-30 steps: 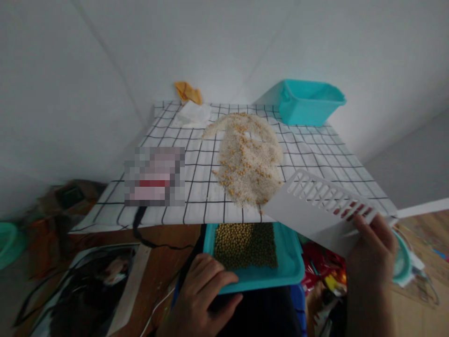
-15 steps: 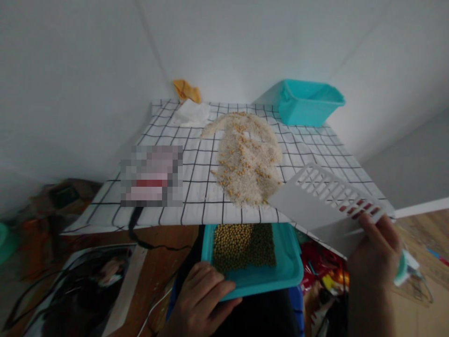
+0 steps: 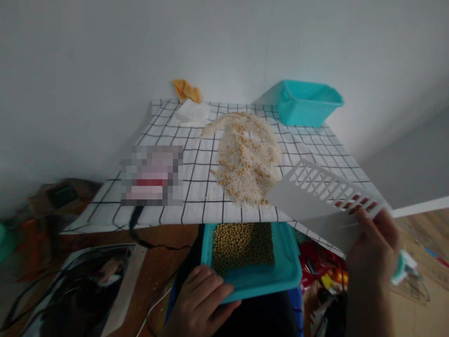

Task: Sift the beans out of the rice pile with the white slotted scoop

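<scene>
My left hand (image 3: 205, 299) grips the near-left rim of a teal plastic bin (image 3: 289, 262), which sits at the table's front edge with yellow soybeans (image 3: 235, 243) inside. My right hand (image 3: 373, 248) is closed on the right end of a light grey plastic board with a row of slots (image 3: 298, 196). The board slants over the table's front right part, and its left corner reaches the edge of a spread pile of pale grain mixed with soybeans (image 3: 249, 159). Some of the right fingers show through the slots.
The pile lies on a white checked tablecloth (image 3: 196, 178). Behind it stand a second teal bin (image 3: 303, 110) at right, a white crumpled bag (image 3: 191, 113) and a yellow cloth (image 3: 186, 91) at left. A blurred-out pinkish item (image 3: 152, 173) lies front left, a black strap (image 3: 133, 224) hanging below.
The slotted board and my right hand have shifted slightly to the left and up. My left hand and the bin of soybeans stay almost in place.
</scene>
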`<state>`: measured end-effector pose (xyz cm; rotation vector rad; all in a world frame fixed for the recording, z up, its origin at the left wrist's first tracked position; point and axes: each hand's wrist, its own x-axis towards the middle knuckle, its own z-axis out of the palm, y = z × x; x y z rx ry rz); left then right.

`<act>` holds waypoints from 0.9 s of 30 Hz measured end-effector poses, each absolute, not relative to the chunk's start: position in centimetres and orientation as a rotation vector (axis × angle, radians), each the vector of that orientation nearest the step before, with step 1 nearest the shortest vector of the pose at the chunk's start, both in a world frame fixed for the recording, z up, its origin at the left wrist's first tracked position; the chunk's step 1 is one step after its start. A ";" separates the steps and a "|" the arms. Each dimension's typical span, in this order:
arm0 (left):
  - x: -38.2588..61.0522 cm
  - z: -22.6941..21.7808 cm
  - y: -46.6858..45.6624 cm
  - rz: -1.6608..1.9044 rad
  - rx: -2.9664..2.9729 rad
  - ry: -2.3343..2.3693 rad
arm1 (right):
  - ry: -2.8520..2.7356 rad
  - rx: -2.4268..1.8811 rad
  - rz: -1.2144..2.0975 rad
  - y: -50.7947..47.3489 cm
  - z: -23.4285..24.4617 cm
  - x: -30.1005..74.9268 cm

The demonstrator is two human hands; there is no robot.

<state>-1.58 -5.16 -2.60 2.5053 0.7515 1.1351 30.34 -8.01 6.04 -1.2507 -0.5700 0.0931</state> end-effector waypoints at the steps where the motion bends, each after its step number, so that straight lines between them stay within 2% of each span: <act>1: -1.6 -2.7 -5.2 1.137 2.503 0.747 | -0.568 -1.250 0.113 -8.1 6.0 30.2; 8: -1.6 -3.2 -5.1 1.159 2.527 0.748 | -0.573 -1.226 0.195 -8.2 5.7 29.1; 27: -1.7 -2.7 -4.7 1.124 2.513 0.736 | -0.460 -1.254 0.169 -9.8 5.2 30.1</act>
